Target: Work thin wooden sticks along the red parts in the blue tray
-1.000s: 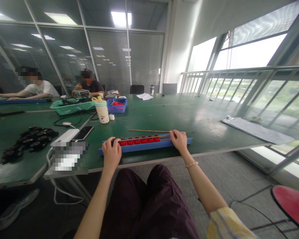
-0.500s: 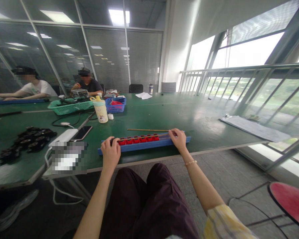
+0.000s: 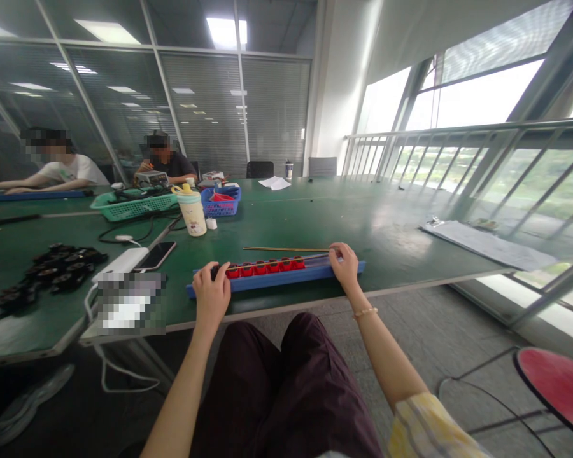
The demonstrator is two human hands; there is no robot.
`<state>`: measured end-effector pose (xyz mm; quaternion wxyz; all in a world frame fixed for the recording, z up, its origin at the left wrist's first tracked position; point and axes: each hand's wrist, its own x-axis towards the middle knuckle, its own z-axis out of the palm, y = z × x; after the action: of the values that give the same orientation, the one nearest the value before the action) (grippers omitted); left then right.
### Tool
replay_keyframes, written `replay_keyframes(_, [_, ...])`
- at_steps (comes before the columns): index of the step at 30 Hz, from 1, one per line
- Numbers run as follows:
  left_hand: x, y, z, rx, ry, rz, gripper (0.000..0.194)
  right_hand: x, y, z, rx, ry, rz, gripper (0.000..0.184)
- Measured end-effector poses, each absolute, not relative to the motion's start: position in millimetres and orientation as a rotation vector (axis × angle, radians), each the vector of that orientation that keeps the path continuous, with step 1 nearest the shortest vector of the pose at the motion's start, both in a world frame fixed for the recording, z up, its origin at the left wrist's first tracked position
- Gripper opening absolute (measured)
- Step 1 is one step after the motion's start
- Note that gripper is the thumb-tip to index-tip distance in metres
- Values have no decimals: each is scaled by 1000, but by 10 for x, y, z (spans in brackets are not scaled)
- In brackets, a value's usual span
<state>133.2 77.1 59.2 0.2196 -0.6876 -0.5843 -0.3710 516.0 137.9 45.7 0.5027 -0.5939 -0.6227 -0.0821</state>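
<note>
A long blue channel-shaped holder [image 3: 286, 277] lies along the table edge in front of me, with a row of several red parts [image 3: 260, 268] set in it. Over the red parts stretches a thin gold-coloured rod [image 3: 267, 263]. My left hand [image 3: 212, 287] is closed at the rod's left end, next to a small black piece [image 3: 214, 273] partly covered by the fingers. My right hand [image 3: 346, 267] pinches the rod's other end over the right part of the holder. Behind the holder, thin gold-coloured rods [image 3: 281, 249] rest on the green table.
To the left are a phone [image 3: 156, 256], a white power strip [image 3: 120, 264] with cables, and a pile of black parts [image 3: 52, 277]. Farther back stand a cup [image 3: 191, 215], a green basket [image 3: 136, 207] and a blue basket [image 3: 222, 202]. A clipboard [image 3: 487, 245] lies right. Two people sit across.
My right hand has shifted very slightly, its fingers a little higher at the rod's right end. My left hand stays in the same place.
</note>
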Motion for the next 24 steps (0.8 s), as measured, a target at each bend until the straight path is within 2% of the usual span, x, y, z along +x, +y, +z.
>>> replay_keyframes(9, [1328, 762, 597, -1898, -1627, -1012, 37, 5148, 1411, 424, -1386, -1545, -323, 40])
replay_keyframes(24, [1324, 765, 584, -1887, -1628, -1014, 35, 5158, 1485, 354, -1487, -1458, -526, 43])
